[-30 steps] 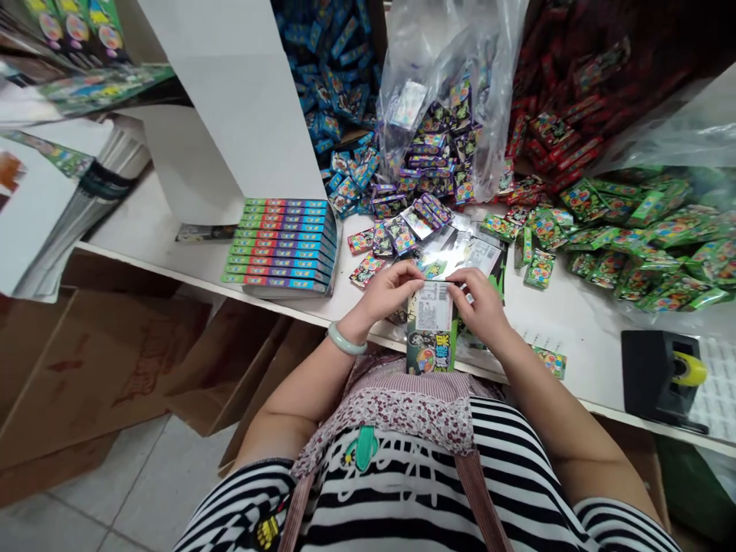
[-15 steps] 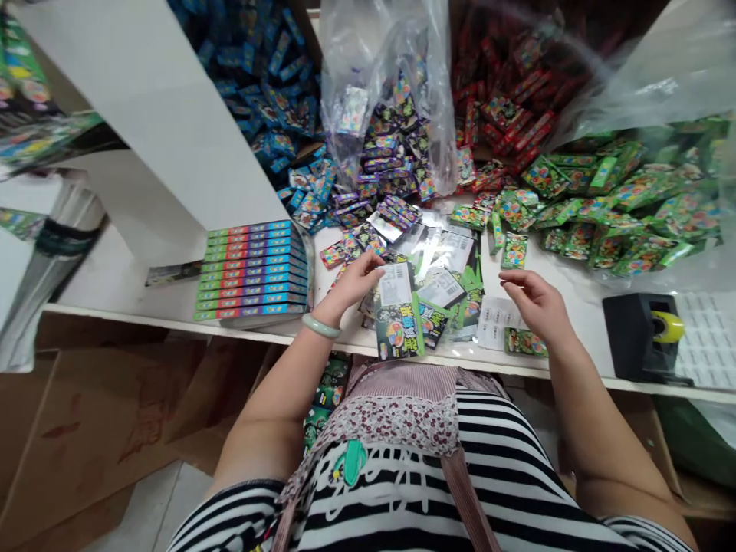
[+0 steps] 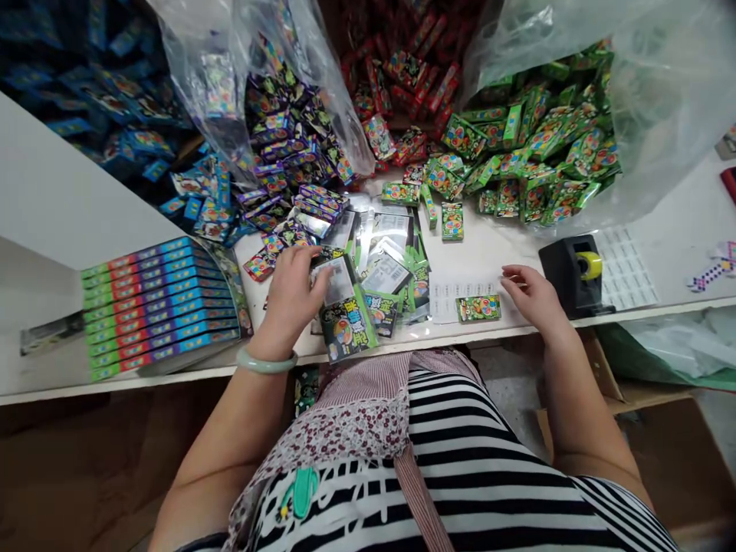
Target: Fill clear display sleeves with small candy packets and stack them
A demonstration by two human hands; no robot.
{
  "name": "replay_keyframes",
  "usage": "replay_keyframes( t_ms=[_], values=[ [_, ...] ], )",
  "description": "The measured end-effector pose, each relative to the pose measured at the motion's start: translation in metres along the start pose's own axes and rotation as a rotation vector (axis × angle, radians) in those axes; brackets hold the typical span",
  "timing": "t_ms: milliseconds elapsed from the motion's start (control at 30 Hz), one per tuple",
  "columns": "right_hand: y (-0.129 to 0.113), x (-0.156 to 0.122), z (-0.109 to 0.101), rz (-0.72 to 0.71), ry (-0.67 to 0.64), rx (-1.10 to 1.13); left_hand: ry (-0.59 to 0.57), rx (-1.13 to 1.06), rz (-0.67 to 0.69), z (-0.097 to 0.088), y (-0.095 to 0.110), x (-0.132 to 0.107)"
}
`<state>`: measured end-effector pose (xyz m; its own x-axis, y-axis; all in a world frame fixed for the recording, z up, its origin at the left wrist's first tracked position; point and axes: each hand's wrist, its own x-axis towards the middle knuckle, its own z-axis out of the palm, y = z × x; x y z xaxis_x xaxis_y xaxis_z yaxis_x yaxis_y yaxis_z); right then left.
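Observation:
My left hand (image 3: 292, 297) rests at the left edge of a flat black and green packet (image 3: 349, 326) with a white label, thumb and fingers apart. More clear-sleeved packets (image 3: 386, 268) lie overlapped beside it. My right hand (image 3: 532, 297) is just right of a white sticker sheet (image 3: 445, 287), thumb and forefinger tips close together; anything between them is too small to make out. On the sheet's lower part lies a small green box (image 3: 479, 308). Another green box (image 3: 452, 221) lies farther back.
Piles of blue (image 3: 215, 192), purple (image 3: 287, 146), red (image 3: 411, 77) and green boxes (image 3: 546, 153) line the back, some in clear bags. A stacked row of multicoloured boxes (image 3: 164, 307) stands left. A black tape dispenser (image 3: 566, 276) sits right, near another label sheet (image 3: 624, 268).
The view has swung to the right. My right hand has shifted rightward off the sticker sheet, uncovering the green box there. My left hand has shifted slightly down and left at the packet.

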<state>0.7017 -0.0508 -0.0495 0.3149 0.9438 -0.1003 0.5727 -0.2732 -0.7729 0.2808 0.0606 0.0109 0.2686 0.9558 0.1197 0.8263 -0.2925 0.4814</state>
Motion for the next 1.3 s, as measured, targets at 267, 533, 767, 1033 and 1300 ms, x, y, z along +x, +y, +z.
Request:
replay_keyframes(
  t_ms=[267, 533, 767, 1033, 1300],
  values=[
    [0.004, 0.002, 0.017, 0.037, 0.028, 0.154, -0.663, -0.571, 0.109, 0.074, 0.092, 0.014],
    [0.008, 0.008, 0.023, 0.049, 0.068, 0.205, -0.56, -0.875, -0.177, 0.122, 0.107, 0.019],
    [0.013, 0.026, 0.026, 0.073, 0.091, 0.403, -0.439, -1.041, -0.349, 0.13, 0.124, 0.027],
    [0.006, 0.022, 0.026, -0.05, 0.173, 0.274, -0.367, -1.065, -0.433, 0.123, 0.123, 0.036],
    [-0.003, 0.033, 0.036, -0.017, 0.081, 0.377, -0.335, -1.21, -0.521, 0.118, 0.121, 0.04]
  ],
)
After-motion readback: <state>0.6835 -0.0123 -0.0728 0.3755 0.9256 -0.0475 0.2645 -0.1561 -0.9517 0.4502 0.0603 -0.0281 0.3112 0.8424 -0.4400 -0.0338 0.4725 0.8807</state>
